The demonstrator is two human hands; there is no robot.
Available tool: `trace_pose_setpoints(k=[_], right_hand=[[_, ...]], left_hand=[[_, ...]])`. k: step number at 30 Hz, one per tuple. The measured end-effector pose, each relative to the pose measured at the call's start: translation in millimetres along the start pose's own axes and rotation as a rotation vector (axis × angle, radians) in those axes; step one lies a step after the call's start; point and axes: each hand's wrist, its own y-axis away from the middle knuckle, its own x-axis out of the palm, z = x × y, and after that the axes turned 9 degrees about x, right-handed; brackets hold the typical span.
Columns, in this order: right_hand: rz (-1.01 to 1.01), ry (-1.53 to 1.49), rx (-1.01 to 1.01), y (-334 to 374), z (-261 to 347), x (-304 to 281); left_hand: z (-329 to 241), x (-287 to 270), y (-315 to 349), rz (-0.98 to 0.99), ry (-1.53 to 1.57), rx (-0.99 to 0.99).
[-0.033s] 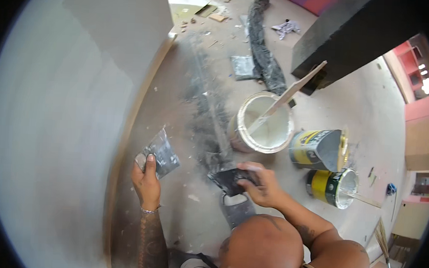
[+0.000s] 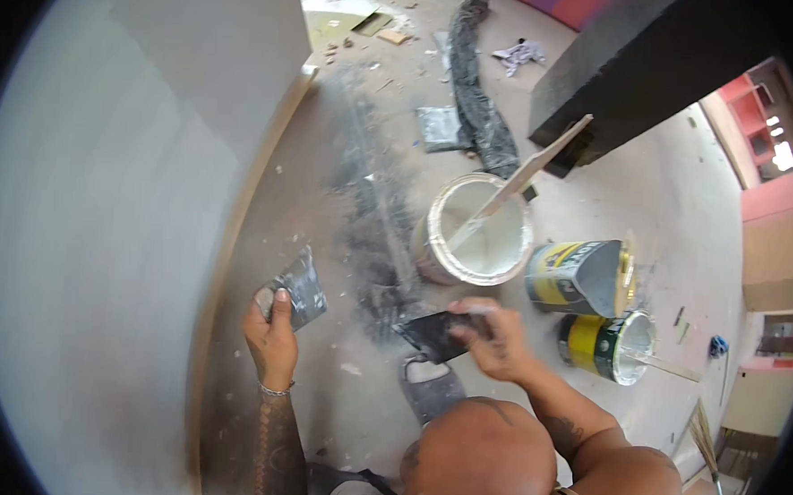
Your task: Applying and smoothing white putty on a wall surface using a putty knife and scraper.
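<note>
My left hand [image 2: 270,341] grips a flat metal putty scraper [image 2: 305,289] with its thumb on top; the broad blade is streaked with white and grey filler. To its right, my right hand [image 2: 497,342] holds a second, darker putty scraper [image 2: 434,335], its blade angled left toward the floor. Fingers and thumb press on this scraper's right end. Both blades are apart from each other. Whether the dark blade touches anything is hard to tell. Just beyond my right hand stands a large white bucket [image 2: 432,252] with pale contents and a long wooden stick [image 2: 537,165] leaning in it.
A grey-and-yellow container [image 2: 579,277] and a green-and-yellow can [image 2: 596,348] stand right of the bucket. Dark dust and a rolled dark sheet [image 2: 472,81] lie on the floor. A pale wall [image 2: 128,233] rises at left, a black column [image 2: 630,63] at far right. A shoe [image 2: 431,390] is near.
The dark scraper and my right hand have shifted slightly right, away from the dusty patch. The left scraper has turned a little. The surroundings sit slightly further left in the view.
</note>
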Motion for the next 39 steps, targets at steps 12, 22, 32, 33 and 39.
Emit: trace_pose_setpoints(k=[12,22,32,33,39], right_hand=[[-0.339,-0.039,0.559,-120,-19,-115],[-0.105,0.486,0.119,-94,4,-98],[-0.166,0.169,-0.032,-70,34,-108],[-0.168,0.166,-0.031,-75,23,-104],[-0.255,0.271,-0.130,-81,-15,-82]], left_hand=[[-41,115,37,0.918,-0.320,0.770],[-20,126,38,0.933,-0.540,0.735],[-5,128,34,0.904,-0.347,0.655],[-3,129,32,0.906,-0.351,0.655],[-5,134,27,0.910,-0.320,0.709]])
